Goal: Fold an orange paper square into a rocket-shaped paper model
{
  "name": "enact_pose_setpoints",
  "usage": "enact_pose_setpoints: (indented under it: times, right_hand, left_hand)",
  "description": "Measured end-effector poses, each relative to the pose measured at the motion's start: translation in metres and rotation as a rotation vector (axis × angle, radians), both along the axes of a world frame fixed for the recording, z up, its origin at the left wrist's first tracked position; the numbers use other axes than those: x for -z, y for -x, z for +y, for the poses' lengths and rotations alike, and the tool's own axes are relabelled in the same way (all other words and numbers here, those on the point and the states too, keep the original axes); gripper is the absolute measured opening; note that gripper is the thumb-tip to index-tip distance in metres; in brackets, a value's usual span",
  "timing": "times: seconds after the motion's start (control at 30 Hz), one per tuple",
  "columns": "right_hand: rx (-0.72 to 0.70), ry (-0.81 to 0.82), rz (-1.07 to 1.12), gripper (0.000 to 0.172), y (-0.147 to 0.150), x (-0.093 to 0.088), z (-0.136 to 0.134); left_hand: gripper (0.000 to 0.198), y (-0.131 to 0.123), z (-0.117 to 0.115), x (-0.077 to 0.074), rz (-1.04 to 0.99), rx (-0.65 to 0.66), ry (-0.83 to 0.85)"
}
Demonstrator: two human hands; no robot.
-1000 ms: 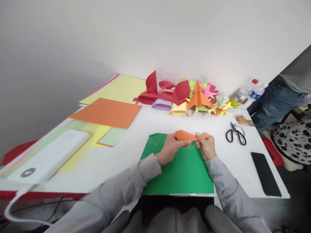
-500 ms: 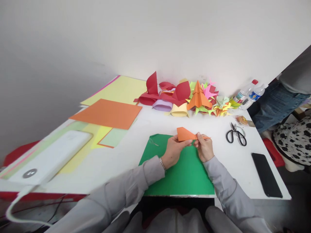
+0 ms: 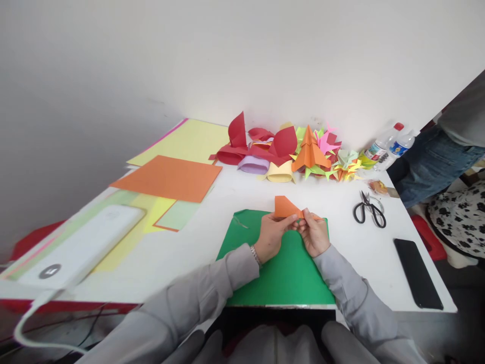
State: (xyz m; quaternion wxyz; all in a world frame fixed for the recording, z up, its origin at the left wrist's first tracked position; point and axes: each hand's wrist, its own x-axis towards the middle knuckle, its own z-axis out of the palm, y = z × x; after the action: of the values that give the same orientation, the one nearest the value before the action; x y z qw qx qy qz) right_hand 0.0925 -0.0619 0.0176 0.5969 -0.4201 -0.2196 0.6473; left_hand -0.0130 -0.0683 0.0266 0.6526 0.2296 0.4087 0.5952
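Note:
A folded piece of orange paper (image 3: 285,207) is held up between both hands, above the far edge of a green sheet (image 3: 282,278). My left hand (image 3: 271,235) pinches its lower edge, thumb lying along the near side. On the paper's narrow right part, my right hand (image 3: 314,233) closes with thumb and fingers. The wide end of the paper points up and left. Fingers hide part of the fold between the two hands.
Several folded paper pieces, among them an orange paper plane (image 3: 309,151), line the wall. Black-handled scissors (image 3: 369,210) and a black phone (image 3: 418,273) lie right. Orange sheets (image 3: 168,178) and a white power bank (image 3: 83,247) are left. Two bottles (image 3: 396,146) stand behind; a person (image 3: 435,146) is beyond.
My right hand has slid a little left along the paper, closer to my left hand. The paper's thin right tip, visible before, is now mostly covered by the fingers.

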Motion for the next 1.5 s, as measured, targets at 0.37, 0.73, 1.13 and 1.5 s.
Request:
enact_pose_setpoints:
  times: [0.37,0.73,1.13,1.5]
  right_hand:
    - [-0.021,-0.029,-0.072,0.028,-0.003,-0.006,-0.001]
    - [0.060,0.040,-0.029,0.030,-0.005,-0.008,0.002]
    - [0.014,0.117,-0.073,0.031,-0.014,-0.013,0.004]
    - [-0.005,-0.151,-0.299,0.032,-0.017,-0.013,0.004]
  left_hand:
    - [0.024,0.003,0.002,0.005,0.021,0.056,-0.028]
    - [0.031,0.005,0.005,0.008,0.150,0.060,-0.078]
    - [0.017,0.035,0.018,0.005,1.004,-0.077,-0.872]
    - [0.012,0.031,0.013,-0.008,0.648,0.082,-0.516]
